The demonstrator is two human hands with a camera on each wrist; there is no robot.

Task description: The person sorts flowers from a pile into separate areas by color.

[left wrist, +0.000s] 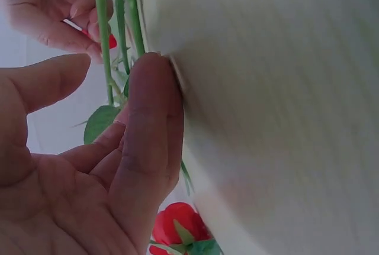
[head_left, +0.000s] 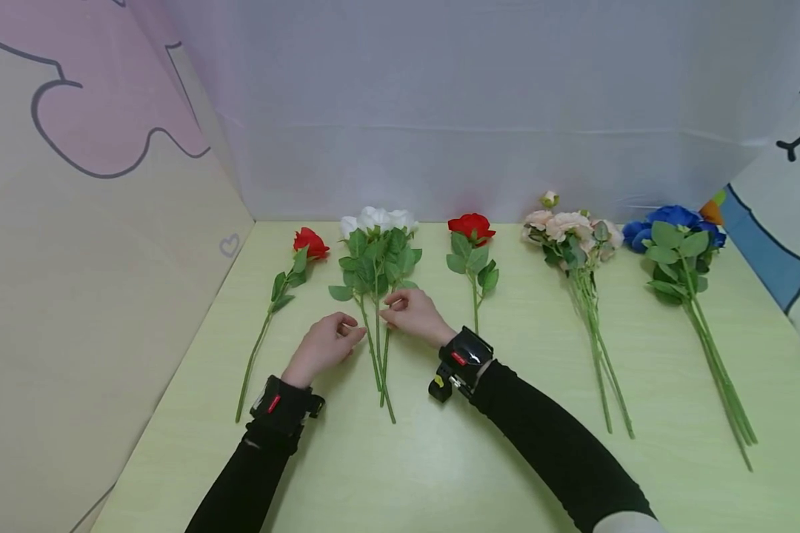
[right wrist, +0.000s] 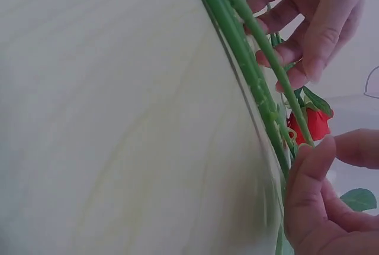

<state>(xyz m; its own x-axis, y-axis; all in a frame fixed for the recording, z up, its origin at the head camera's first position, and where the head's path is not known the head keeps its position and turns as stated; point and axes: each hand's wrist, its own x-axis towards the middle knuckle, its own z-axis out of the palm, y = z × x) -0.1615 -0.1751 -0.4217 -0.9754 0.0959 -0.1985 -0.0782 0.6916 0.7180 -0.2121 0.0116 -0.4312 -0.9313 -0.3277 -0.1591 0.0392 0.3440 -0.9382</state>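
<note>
White roses (head_left: 375, 219) with green leaves lie in a bunch on the table, their stems (head_left: 377, 348) crossing low down. My right hand (head_left: 415, 314) is at the upper stems on the right side, its thumb and a finger pinching a rose stem (right wrist: 287, 86) in the right wrist view. On the left side of the bunch, my left hand (head_left: 327, 346) lies close to the stems with its fingers loosely bent and a gap between thumb and fingers. Nothing is held in it, as the left wrist view shows of the left hand (left wrist: 112, 154).
A single red rose (head_left: 310, 243) lies left of the bunch, another red rose (head_left: 472, 228) to its right. Farther right are pale pink flowers (head_left: 569, 226) and blue flowers (head_left: 673, 219) with long stems. A pale curtain (head_left: 467, 111) hangs behind the table (head_left: 400, 481).
</note>
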